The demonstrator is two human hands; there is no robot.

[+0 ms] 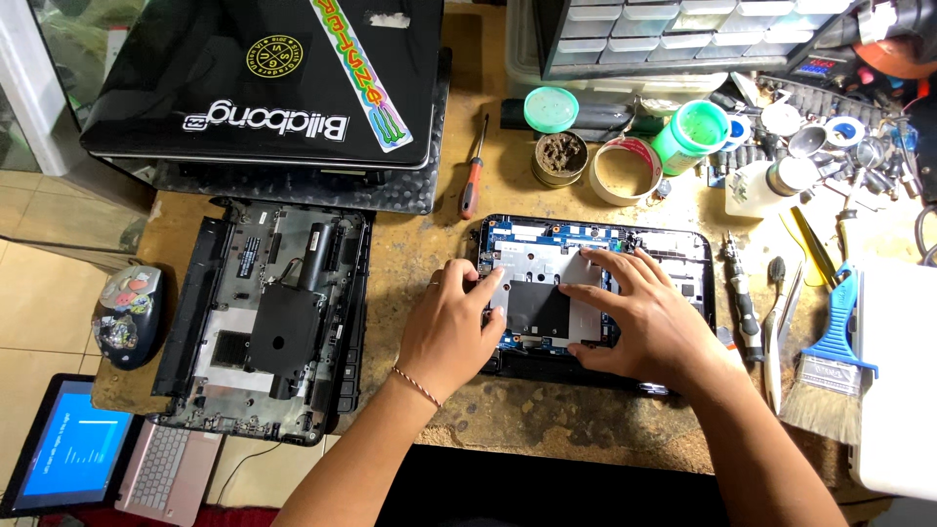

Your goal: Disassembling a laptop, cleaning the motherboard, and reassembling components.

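Opened laptop base (pixel 595 293) lies on the worn wooden workbench (pixel 420 254), just right of centre, its blue circuit board and a silvery metal plate (pixel 542 293) showing, and both hands are on it. One left hand (pixel 451 327) rests at the plate's left edge, fingers bent, fingertips (pixel 493 283) pressing the plate's corner; it grasps nothing that I can tell. One right hand (pixel 644 312) lies spread flat over the plate's right part, fingers open and stretched left along the far edge, pressing rather than gripping. The plate sits between the two hands, directly under their fingertips. A thin cord bracelet (pixel 418 385) circles the left wrist.

Left of the base, apart from it, lies one black laptop bottom cover (pixel 268 322), inner side up. Far left, one closed black laptop (pixel 264 78) with stickers sits on a dark mat. Between it and the base lies one screwdriver (pixel 473 171) with a red handle. Far of the base stand two open round tins (pixel 561 156) of paste, one green lid (pixel 551 107), and one green tub (pixel 698 127). To the right lie one dark driver tool (pixel 742 298), one pair of pliers (pixel 781 322), and one paintbrush (pixel 830 366) with a blue handle. At the near left, off the bench, one small laptop (pixel 93 454) shows a blue screen, and one computer mouse (pixel 127 312) sits on the bench's left edge.
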